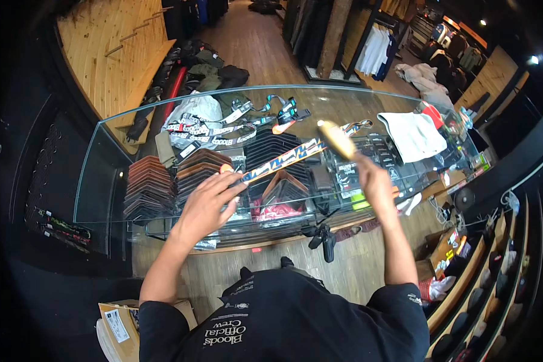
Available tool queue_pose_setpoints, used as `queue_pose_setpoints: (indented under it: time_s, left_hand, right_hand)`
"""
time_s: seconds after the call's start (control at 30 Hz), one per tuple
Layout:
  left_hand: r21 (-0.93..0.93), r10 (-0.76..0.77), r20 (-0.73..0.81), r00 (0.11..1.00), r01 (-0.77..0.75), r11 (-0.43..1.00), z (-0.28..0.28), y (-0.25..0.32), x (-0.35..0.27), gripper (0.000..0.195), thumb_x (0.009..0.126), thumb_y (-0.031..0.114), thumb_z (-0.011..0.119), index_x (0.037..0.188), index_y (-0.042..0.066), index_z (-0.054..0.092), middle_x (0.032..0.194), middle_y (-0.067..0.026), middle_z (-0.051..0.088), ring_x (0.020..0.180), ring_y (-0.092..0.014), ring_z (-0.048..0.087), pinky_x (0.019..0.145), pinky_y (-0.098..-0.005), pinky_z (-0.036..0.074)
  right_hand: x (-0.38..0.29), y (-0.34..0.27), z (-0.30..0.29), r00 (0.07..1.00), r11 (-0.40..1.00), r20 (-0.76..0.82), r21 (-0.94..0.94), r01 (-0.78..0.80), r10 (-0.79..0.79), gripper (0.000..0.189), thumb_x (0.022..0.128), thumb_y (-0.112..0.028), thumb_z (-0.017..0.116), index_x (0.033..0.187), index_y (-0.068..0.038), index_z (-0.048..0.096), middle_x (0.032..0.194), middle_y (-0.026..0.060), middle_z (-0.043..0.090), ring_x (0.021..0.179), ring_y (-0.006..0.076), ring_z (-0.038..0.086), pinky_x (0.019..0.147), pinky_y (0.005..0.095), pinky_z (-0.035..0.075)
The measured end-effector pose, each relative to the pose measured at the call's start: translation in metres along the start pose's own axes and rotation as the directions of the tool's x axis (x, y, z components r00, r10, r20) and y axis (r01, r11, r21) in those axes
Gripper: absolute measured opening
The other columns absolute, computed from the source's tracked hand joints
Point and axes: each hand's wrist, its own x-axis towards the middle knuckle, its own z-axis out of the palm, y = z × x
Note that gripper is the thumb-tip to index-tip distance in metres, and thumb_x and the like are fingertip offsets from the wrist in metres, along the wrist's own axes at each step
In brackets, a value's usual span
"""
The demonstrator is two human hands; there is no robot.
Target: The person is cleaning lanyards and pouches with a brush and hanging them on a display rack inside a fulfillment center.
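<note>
A patterned orange, white and blue lanyard strap [283,162] lies stretched across the glass top of a display counter [106,185]. My left hand [212,203] holds the strap's near end down with its fingertips; a small orange piece [226,168] shows beside the fingers. My right hand [374,181] grips the handle of a wooden-backed brush [337,138]. The brush is tilted over the strap's far part and looks blurred. Its bristles are hidden, and I cannot tell whether it touches the strap.
Black-and-white lanyards [208,133] and a blue-black lanyard bundle [287,110] lie on the glass at the back. A white cloth [414,135] is at the right. Folded wallets [149,185] show beneath the glass. Shelves of caps [475,298] stand at my right, a cardboard box [117,323] behind at left.
</note>
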Motion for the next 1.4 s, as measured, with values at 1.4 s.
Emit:
queue_pose_setpoints:
  time_s: [1.4]
  left_hand:
    - [0.055, -0.075, -0.148, 0.986, 0.083, 0.995, 0.002, -0.002, 0.0, 0.02, 0.082, 0.006, 0.074, 0.102, 0.005, 0.074, 0.122, -0.0089, 0.071, 0.116, -0.027, 0.068, 0.102, -0.0415, 0.051]
  right_hand:
    - [0.019, 0.004, -0.023, 0.998, 0.999, -0.057, 0.005, 0.04, -0.04, 0.032, 0.104, -0.008, 0.055, 0.132, -0.006, 0.07, 0.102, 0.0254, 0.075, 0.087, 0.0375, 0.076, 0.076, 0.0453, 0.057]
